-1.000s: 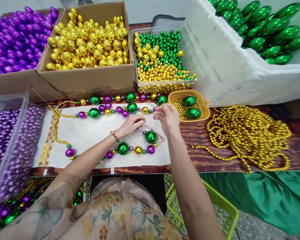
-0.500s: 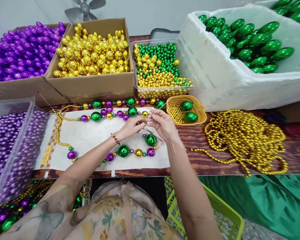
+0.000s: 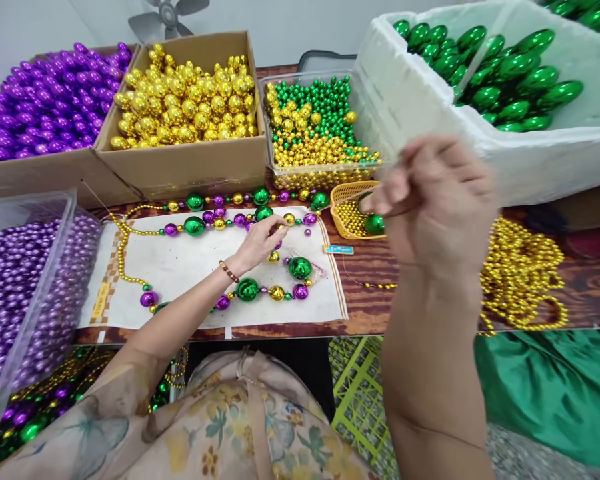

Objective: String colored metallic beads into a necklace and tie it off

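Now that the right hand, fingers curled seemingly on thread, has swung away from the left hand, narrowly pinching something unclear, slack looks drawn out.

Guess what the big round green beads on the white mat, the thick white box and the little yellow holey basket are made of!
Big round green beads: probably plastic with a metallic coating, since they gleam like mirrors.
Thick white box: likely matte foam, given its jagged edge.
Little yellow holey basket: seems smooth moulded plastic, judging by its lattice.
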`<action>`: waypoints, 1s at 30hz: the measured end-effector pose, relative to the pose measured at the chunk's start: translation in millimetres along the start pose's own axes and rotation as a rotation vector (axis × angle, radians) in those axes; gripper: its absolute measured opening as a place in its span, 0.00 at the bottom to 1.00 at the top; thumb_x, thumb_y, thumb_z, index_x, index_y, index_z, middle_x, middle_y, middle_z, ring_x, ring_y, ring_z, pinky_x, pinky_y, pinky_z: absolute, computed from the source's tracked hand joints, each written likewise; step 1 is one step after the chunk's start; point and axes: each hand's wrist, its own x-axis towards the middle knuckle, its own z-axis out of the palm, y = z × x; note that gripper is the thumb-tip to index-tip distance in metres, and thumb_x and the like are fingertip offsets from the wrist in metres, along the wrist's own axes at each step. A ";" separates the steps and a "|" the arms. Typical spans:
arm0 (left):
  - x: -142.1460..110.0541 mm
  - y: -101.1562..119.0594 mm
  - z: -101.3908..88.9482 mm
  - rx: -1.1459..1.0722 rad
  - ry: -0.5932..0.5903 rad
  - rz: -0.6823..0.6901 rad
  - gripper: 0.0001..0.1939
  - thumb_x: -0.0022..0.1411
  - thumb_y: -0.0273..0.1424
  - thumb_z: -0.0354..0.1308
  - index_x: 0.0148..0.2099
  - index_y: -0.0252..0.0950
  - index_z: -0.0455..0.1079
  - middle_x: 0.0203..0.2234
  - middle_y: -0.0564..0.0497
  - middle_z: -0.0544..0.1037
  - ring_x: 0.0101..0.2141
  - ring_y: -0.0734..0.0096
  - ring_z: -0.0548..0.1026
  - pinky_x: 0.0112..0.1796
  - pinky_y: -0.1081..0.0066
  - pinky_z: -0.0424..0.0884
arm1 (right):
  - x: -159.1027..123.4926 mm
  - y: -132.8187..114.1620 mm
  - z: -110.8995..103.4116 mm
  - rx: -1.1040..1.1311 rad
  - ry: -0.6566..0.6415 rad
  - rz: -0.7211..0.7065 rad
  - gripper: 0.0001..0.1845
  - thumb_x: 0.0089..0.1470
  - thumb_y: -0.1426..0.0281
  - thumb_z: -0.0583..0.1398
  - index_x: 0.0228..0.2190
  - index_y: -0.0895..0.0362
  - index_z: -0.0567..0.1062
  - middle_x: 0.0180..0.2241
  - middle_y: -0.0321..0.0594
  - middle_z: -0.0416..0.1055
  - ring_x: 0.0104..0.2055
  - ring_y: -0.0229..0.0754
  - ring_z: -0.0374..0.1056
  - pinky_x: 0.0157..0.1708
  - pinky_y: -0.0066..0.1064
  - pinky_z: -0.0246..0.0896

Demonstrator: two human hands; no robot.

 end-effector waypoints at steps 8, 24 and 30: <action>-13.5 -20.5 14.3 0.142 0.157 0.002 0.09 0.69 0.33 0.54 0.43 0.36 0.73 0.39 0.46 0.74 0.42 0.64 0.72 0.43 0.67 0.69 | 4.1 -35.9 -5.6 -0.121 0.153 -0.278 0.06 0.61 0.63 0.64 0.30 0.45 0.78 0.22 0.35 0.60 0.22 0.41 0.64 0.23 0.36 0.64; -24.5 -42.7 -0.2 0.410 0.181 -0.204 0.10 0.64 0.28 0.54 0.47 0.36 0.72 0.45 0.44 0.73 0.39 0.63 0.74 0.47 0.58 0.71 | -27.1 41.8 -44.0 -0.053 0.042 0.144 0.10 0.60 0.63 0.61 0.41 0.54 0.72 0.24 0.28 0.68 0.22 0.31 0.65 0.23 0.23 0.65; 10.0 32.7 47.2 0.420 0.149 0.567 0.09 0.70 0.29 0.50 0.47 0.36 0.71 0.37 0.47 0.75 0.38 0.68 0.74 0.39 0.68 0.73 | -40.8 101.4 -35.7 -0.065 -0.058 0.289 0.12 0.59 0.64 0.59 0.43 0.55 0.73 0.28 0.34 0.72 0.28 0.36 0.70 0.28 0.28 0.69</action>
